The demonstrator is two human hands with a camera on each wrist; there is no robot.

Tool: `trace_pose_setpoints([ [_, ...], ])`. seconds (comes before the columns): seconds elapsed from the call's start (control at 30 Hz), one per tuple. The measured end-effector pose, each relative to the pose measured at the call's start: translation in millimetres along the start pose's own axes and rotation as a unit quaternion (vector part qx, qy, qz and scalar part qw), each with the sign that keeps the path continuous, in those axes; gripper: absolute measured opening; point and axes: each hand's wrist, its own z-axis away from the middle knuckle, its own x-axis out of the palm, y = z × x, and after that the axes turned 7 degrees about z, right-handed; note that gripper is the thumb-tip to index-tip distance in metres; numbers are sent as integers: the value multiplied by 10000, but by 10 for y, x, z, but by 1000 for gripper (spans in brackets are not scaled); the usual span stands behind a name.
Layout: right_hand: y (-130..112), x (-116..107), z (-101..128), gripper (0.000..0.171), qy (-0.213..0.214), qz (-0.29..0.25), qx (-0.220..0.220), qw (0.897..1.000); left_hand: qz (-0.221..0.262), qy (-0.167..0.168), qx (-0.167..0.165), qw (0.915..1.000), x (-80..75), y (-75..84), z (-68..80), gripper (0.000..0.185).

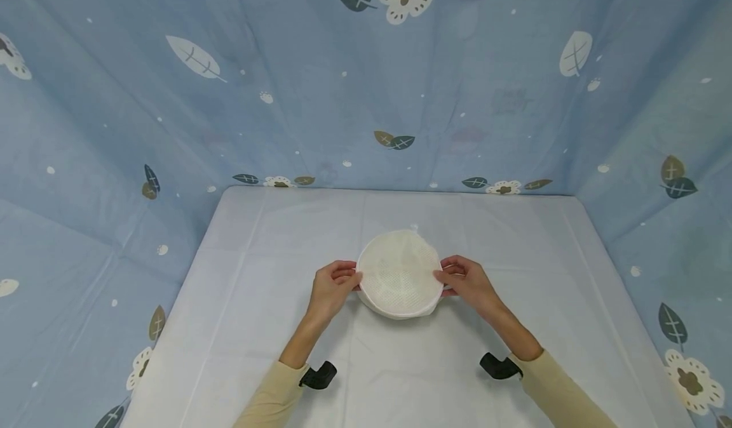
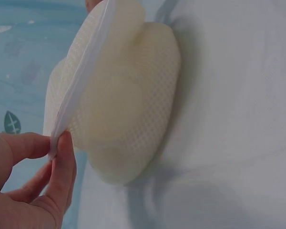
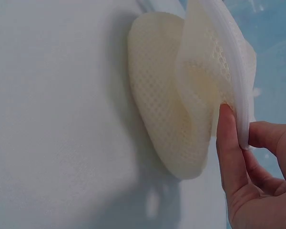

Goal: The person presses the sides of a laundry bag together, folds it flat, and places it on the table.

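Round cream mesh pouch is sitting mid-desk, puffed up, with both hands taking it by its white rim: the left hand is pinching the rim between thumb and forefinger, and the right hand is pinching the opposite edge the same way, thumb pressing against the mesh. Each grip is catching only a thin strip of rim, so it is likely slipping free if the hands are pulling apart unevenly. The soft mesh body is sagging and folding, and could be collapsing or twisting sideways under a lopsided lift.
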Motion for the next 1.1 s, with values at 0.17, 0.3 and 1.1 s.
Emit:
trace_pose_setpoints([
  [0.17, 35, 46, -10, 31, 30, 54, -18, 10000, -4, 29, 0, 10000, -6, -76, -9, 26],
  [0.3, 78, 77, -16, 29, 89, 97, -61, 9999, 10, 35, -8, 10000, -12, -157, -24, 24],
  [1.1, 300, 247, 7, 36, 1175, 2863, -3861, 8690, -3290, -507, 4002, 8538, 42, -455, 3, 28],
])
